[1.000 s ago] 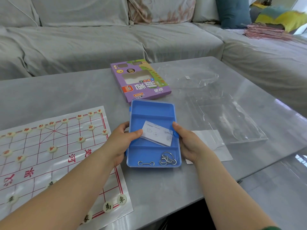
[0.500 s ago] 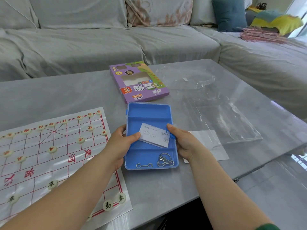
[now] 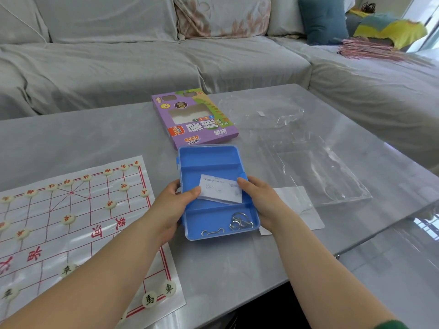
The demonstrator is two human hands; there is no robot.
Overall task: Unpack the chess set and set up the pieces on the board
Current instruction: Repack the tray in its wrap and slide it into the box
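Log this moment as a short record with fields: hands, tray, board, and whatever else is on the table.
left hand: grips the blue tray's left edge, thumb on the paper slip
right hand: grips the tray's right edge, thumb at the slip's right end
tray contents: slip across the middle compartment; metal wire puzzles in the near compartment
board: flat on the table, left of the tray, round pieces on it
also on table: purple box beyond the tray; clear plastic bag and white sheet to the right
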